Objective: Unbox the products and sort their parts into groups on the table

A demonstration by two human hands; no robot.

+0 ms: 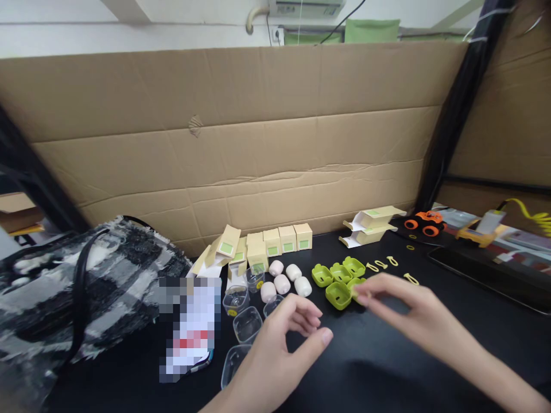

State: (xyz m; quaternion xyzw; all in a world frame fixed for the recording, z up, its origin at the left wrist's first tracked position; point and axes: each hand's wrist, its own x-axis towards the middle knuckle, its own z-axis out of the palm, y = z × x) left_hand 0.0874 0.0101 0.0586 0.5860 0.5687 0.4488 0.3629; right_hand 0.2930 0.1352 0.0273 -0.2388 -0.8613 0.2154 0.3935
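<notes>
My right hand [402,304] is closed, thumb and fingertips pinched at the edge of a small green silicone case [354,285], which they partly cover. Several like cases sit to its left and behind, among them one at the front [338,295] and one at the far left [322,275]. My left hand [282,350] hovers over the black table with its fingers curved and apart, nothing between them. Pale straps [381,264] with loops lie behind my right hand. White and pinkish earphone-like cases [303,285] rest beyond my left hand.
Clear plastic cups [247,325] stand left of my left hand. Small cream boxes [257,254] line the cardboard wall [241,143]; opened boxes [371,226] lie at the back right. A fuzzy bag [129,287], an orange toy truck [426,222] and a dark slab [486,278] flank the table.
</notes>
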